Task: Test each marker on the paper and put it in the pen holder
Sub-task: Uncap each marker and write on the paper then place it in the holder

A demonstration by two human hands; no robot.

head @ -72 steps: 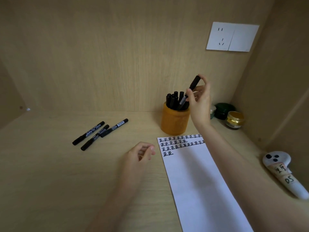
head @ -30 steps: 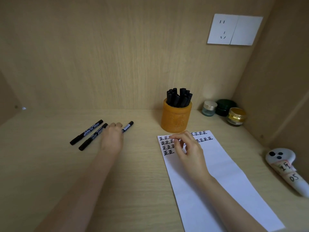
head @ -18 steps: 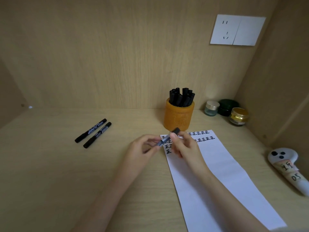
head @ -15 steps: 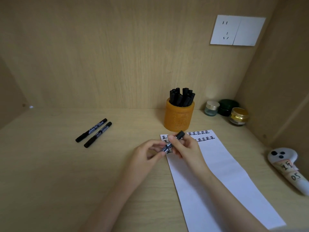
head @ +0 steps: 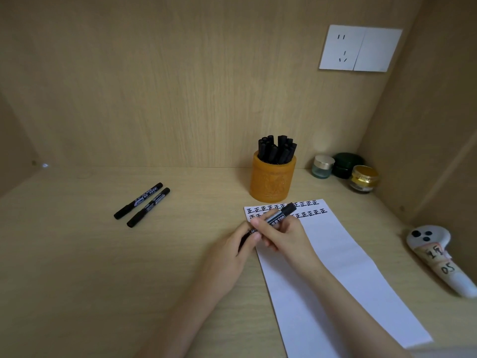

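Worktop [head: 90, 267]: pale wood, set in a wooden alcove.
Paper [head: 335, 280]: long white sheet at right, rows of black marks across its far end.
Pen holder [head: 272, 182]: orange cup just beyond the paper, full of black markers.
Right hand [head: 286, 233]: fingers curled round the barrel of the held marker [head: 280, 215].
Left hand [head: 232, 250]: gripping that marker's near end.
Held marker: black, slanted over the paper's far-left corner.
Loose markers [head: 138, 201]: two, side by side, well to the left.

The left forearm [head: 193, 306] and right forearm [head: 335, 298] are bare as far as visible; the left hand [head: 238, 245] and right hand [head: 286, 233] are likewise bare.
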